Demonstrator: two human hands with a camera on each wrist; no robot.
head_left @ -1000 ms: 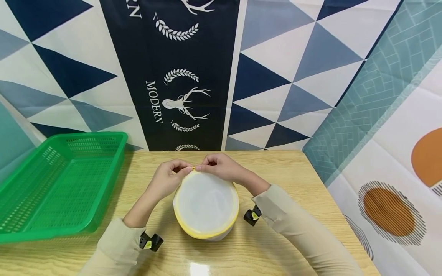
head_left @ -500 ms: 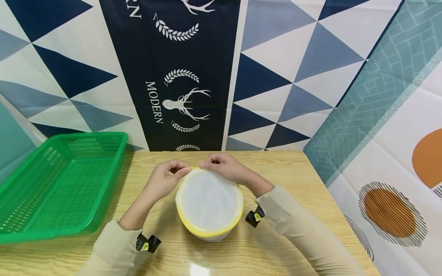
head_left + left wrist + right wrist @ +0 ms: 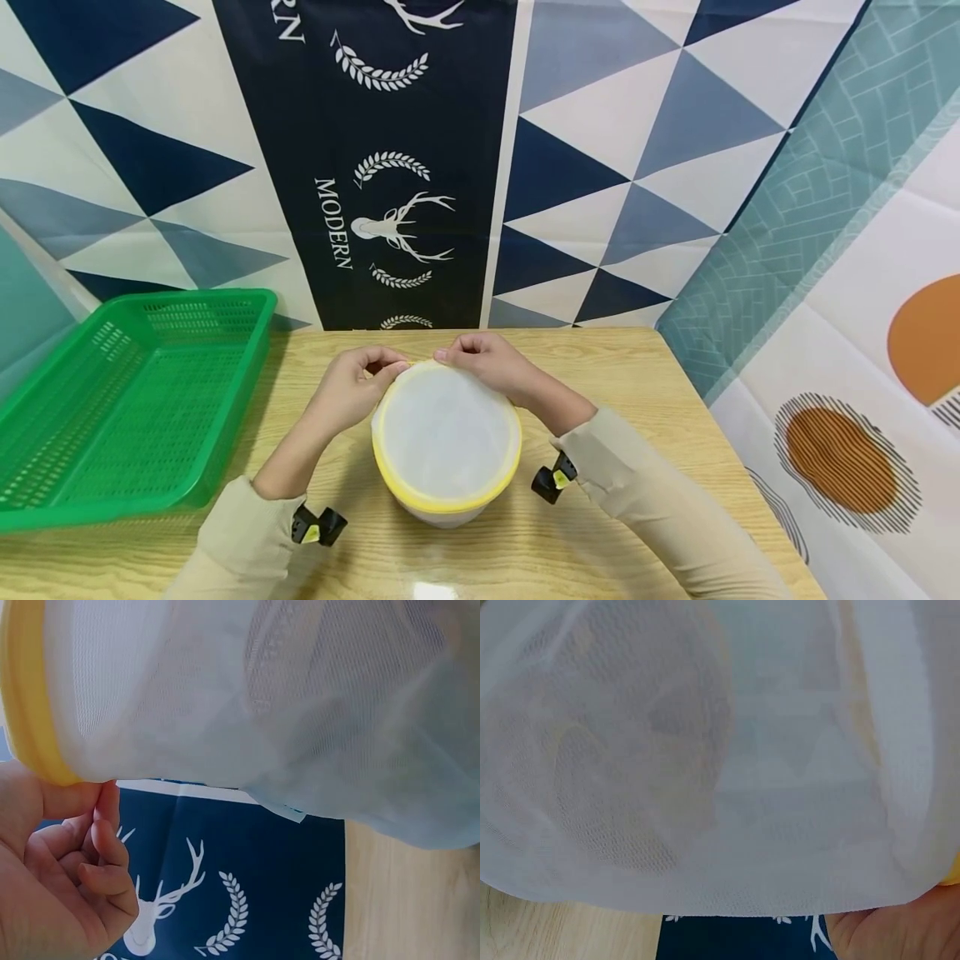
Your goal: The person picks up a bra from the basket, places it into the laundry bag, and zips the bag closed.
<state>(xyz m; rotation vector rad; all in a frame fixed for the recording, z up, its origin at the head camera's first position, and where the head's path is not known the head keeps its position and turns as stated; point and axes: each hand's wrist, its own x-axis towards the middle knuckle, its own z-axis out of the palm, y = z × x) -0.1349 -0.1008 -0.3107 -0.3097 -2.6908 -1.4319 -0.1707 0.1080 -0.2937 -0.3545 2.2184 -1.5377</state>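
A round white mesh laundry bag (image 3: 448, 433) with yellow trim (image 3: 450, 506) stands on the table between the hands, its flat white top facing up. At the far left of its rim, the left hand (image 3: 351, 390) pinches the edge between thumb and finger. In the left wrist view the thumb and index finger meet just under the yellow trim (image 3: 28, 690), with the other fingers curled. The right hand (image 3: 491, 367) pinches the far rim slightly to the right. Sheer mesh (image 3: 780, 825) fills most of the right wrist view, hiding the right fingertips.
A green perforated plastic basket (image 3: 262, 350) stands on the left of the wooden table (image 3: 600, 375). A patterned cloth wall (image 3: 405, 250) rises right behind the table's back edge. More patterned cloth (image 3: 817, 333) lines the right side.
The thumbs were almost together at a yellow bit on the rim; now the hands are farther apart along it, the left one shifted left. The bag has moved slightly right, then back left.
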